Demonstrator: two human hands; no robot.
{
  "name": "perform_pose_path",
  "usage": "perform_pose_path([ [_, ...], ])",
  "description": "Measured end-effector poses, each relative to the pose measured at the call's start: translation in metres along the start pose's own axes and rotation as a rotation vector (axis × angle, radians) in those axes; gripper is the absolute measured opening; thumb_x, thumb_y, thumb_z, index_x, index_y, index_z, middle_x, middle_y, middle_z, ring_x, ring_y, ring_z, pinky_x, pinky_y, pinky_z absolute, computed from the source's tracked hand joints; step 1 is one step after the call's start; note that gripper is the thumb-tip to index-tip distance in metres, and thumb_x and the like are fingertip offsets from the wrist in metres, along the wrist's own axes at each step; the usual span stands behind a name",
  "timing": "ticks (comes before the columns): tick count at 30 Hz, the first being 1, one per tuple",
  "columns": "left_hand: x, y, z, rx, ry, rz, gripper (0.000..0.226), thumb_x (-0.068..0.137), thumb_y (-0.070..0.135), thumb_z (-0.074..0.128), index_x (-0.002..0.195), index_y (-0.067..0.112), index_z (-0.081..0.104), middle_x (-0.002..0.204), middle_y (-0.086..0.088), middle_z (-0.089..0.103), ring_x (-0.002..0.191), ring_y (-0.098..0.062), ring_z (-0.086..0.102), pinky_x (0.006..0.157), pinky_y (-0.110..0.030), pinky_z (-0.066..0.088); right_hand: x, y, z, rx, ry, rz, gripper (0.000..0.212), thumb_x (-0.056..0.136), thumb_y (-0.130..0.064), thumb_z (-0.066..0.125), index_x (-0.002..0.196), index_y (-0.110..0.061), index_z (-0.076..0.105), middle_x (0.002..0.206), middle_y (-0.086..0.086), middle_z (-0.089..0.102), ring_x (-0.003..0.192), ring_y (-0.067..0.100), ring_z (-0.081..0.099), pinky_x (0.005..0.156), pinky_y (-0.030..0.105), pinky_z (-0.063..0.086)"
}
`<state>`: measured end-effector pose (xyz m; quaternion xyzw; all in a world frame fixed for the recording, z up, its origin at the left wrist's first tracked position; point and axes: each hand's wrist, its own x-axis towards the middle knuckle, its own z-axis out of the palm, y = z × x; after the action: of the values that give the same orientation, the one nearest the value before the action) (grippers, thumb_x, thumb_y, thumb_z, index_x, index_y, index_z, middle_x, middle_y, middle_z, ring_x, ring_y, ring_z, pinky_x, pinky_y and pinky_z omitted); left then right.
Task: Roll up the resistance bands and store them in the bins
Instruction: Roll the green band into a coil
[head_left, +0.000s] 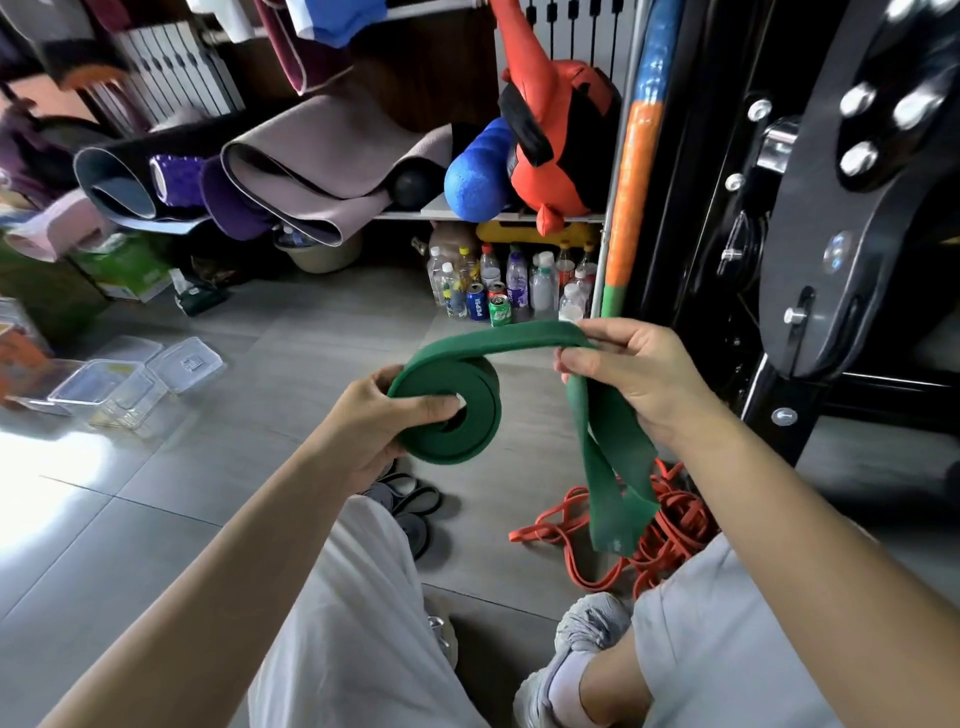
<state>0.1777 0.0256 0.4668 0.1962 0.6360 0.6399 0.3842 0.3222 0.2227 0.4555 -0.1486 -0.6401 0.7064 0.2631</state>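
green band (457, 441): held in the air over the floor, in front of the knees; part wound into a flat coil, the rest unrolled.
coil: in left hand (374, 421); thumb curled over the near face by the centre hole, fingers behind it, firm grip.
free length: runs from the coil's top across to right hand (623, 374), which clamps it with curled fingers; the doubled tail hangs down below that hand.
orange bands (670, 525): tangled heap on the floor behind the hanging tail, by the right knee; contact with the tail unclear.
clear bins (130, 379): on the floor at far left, well apart from both hands.
bottles and cans (514, 288): cluster on the floor beyond the band, under a shelf.
rolled mats (291, 176): on that shelf, beside a blue foam roller (478, 171).
black rack (831, 234): right side, near the right hand.
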Motion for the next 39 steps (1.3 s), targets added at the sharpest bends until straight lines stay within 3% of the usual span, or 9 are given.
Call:
perform_pose_path([
  [3, 0.007, 0.003, 0.008, -0.141, 0.012, 0.080, 0.069, 0.029, 0.021, 0.095, 0.092, 0.007, 0.071, 0.093, -0.013, 0.071, 0.086, -0.028, 0.067, 0.082, -0.049, 0.053, -0.006, 0.009, 0.008, -0.024, -0.069, 0.032, 0.031, 0.071, 0.007, 0.072, 0.097, -0.010, 0.068, 0.081, -0.004, 0.074, 0.079, 0.008, 0.069, 0.073, 0.017, 0.052],
  [6, 0.010, 0.003, 0.026, -0.291, -0.009, 0.141, 0.046, 0.046, 0.010, 0.083, 0.091, 0.006, 0.072, 0.093, -0.013, 0.071, 0.087, -0.026, 0.068, 0.083, -0.043, 0.056, -0.009, 0.014, 0.017, -0.016, -0.102, 0.042, 0.035, 0.064, -0.003, 0.076, 0.095, -0.014, 0.067, 0.083, -0.004, 0.074, 0.082, 0.009, 0.069, 0.074, 0.019, 0.053],
  [11, 0.013, -0.007, 0.046, -0.408, -0.073, 0.185, 0.050, 0.062, 0.005, 0.082, 0.107, -0.001, 0.062, 0.102, -0.017, 0.067, 0.093, -0.029, 0.066, 0.076, -0.037, 0.056, -0.011, 0.018, 0.024, 0.117, -0.127, 0.024, 0.039, 0.059, -0.008, 0.074, 0.095, -0.017, 0.064, 0.083, -0.008, 0.074, 0.082, 0.006, 0.068, 0.075, 0.019, 0.054],
  [16, 0.007, -0.015, 0.049, -0.405, -0.079, 0.145, 0.049, 0.078, 0.004, 0.063, 0.124, -0.007, 0.050, 0.114, -0.022, 0.061, 0.103, -0.033, 0.061, 0.090, -0.044, 0.052, -0.012, 0.025, 0.032, 0.077, -0.080, -0.006, 0.037, 0.063, -0.011, 0.081, 0.097, -0.019, 0.067, 0.093, 0.000, 0.073, 0.089, 0.017, 0.068, 0.084, 0.034, 0.055],
  [19, -0.002, -0.004, 0.036, 0.000, -0.041, 0.181, 0.050, 0.074, 0.002, 0.072, 0.119, 0.005, 0.051, 0.114, -0.012, 0.063, 0.101, -0.022, 0.063, 0.084, -0.033, 0.055, -0.013, 0.026, 0.032, 0.013, -0.070, 0.000, 0.040, 0.059, -0.017, 0.081, 0.096, -0.017, 0.066, 0.095, 0.004, 0.072, 0.090, 0.021, 0.068, 0.088, 0.038, 0.054],
  [24, -0.008, 0.034, 0.021, 1.246, 0.017, 0.393, 0.110, 0.057, 0.035, 0.086, 0.145, 0.028, 0.021, 0.144, 0.001, 0.029, 0.132, -0.019, 0.028, 0.107, -0.039, 0.033, -0.011, 0.029, 0.034, -0.224, -0.202, 0.026, 0.043, 0.063, -0.001, 0.083, 0.099, -0.017, 0.066, 0.092, -0.002, 0.072, 0.084, 0.009, 0.068, 0.082, 0.027, 0.054],
  [28, -0.003, 0.046, 0.034, 1.597, -0.197, 0.179, 0.099, 0.061, 0.042, 0.082, 0.142, 0.031, 0.026, 0.133, 0.004, 0.048, 0.119, -0.020, 0.047, 0.097, -0.037, 0.042, -0.012, 0.029, 0.041, -0.446, -0.292, -0.008, 0.039, 0.060, -0.013, 0.086, 0.093, -0.026, 0.068, 0.090, -0.004, 0.073, 0.086, 0.014, 0.069, 0.085, 0.041, 0.055],
  [31, 0.002, 0.041, 0.040, 1.734, -0.276, 0.126, 0.062, 0.066, 0.045, 0.078, 0.116, 0.022, 0.050, 0.100, 0.003, 0.060, 0.089, -0.019, 0.054, 0.075, -0.030, 0.047, -0.013, 0.027, 0.038, -0.525, -0.319, -0.015, 0.040, 0.059, -0.024, 0.084, 0.094, -0.032, 0.066, 0.090, -0.006, 0.072, 0.087, 0.013, 0.068, 0.083, 0.045, 0.055],
  [39, 0.004, 0.027, 0.027, 1.099, -0.189, 0.256, 0.038, 0.061, 0.025, 0.085, 0.090, 0.025, 0.060, 0.079, 0.006, 0.065, 0.072, -0.013, 0.061, 0.062, -0.024, 0.050, -0.023, 0.031, 0.016, -0.301, -0.346, 0.059, 0.054, 0.069, -0.008, 0.081, 0.116, -0.018, 0.057, 0.112, 0.002, 0.066, 0.105, 0.016, 0.062, 0.094, 0.034, 0.050],
])
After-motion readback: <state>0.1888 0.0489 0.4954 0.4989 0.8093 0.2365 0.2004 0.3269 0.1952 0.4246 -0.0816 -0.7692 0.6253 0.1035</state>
